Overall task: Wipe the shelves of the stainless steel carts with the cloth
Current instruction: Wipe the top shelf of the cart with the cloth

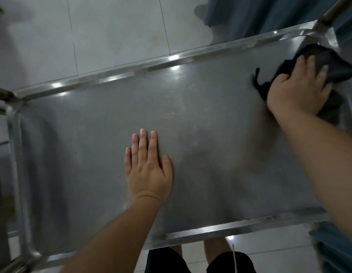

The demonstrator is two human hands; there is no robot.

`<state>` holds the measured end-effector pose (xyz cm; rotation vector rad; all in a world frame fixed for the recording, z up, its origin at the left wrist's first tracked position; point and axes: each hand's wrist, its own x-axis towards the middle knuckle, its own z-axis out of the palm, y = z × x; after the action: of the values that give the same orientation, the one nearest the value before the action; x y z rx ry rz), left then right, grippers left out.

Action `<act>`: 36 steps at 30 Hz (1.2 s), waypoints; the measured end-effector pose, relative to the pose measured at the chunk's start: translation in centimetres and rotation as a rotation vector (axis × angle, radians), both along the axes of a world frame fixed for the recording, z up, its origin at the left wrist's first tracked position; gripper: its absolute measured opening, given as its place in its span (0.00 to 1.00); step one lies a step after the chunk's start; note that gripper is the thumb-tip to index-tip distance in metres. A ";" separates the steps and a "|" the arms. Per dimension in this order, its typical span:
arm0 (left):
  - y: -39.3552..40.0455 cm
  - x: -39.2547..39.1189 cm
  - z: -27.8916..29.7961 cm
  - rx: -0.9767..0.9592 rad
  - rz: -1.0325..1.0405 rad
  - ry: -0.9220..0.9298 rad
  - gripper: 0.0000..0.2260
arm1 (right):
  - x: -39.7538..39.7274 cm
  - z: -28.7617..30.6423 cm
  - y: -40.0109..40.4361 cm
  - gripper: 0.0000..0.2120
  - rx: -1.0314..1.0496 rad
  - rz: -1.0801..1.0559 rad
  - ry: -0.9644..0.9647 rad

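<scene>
Gripping the soft, limp black cloth (328, 64) bunched, our right hand (297, 89) presses near the cart shelf (190, 107) corner; left hand (147, 170) lies flat, fingers straight.

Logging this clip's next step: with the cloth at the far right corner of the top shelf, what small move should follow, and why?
Probably sweep the right hand, which grips the dark cloth, leftward along the shelf. The cloth sits at the right end, so the wide stretch to its left lies ahead of it. The left hand rests flat mid-shelf and would likely need to lift as the cloth nears.
</scene>
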<state>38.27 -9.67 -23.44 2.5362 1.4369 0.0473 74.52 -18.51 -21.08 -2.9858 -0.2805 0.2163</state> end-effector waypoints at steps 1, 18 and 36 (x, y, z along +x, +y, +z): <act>0.0 0.0 0.0 0.001 0.002 -0.003 0.31 | -1.2 0.0 1.3 0.33 0.031 -0.045 0.011; 0.3 -0.2 -0.3 0.013 0.005 0.021 0.31 | -14.2 -0.2 16.0 0.28 0.005 1.264 0.090; 0.0 -0.1 -0.4 0.034 0.010 -0.027 0.31 | -12.9 0.4 12.6 0.31 0.077 0.496 0.084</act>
<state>38.20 -9.68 -23.80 2.5456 1.4514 0.1084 61.59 -5.89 -20.72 -2.7683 -0.9913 0.3673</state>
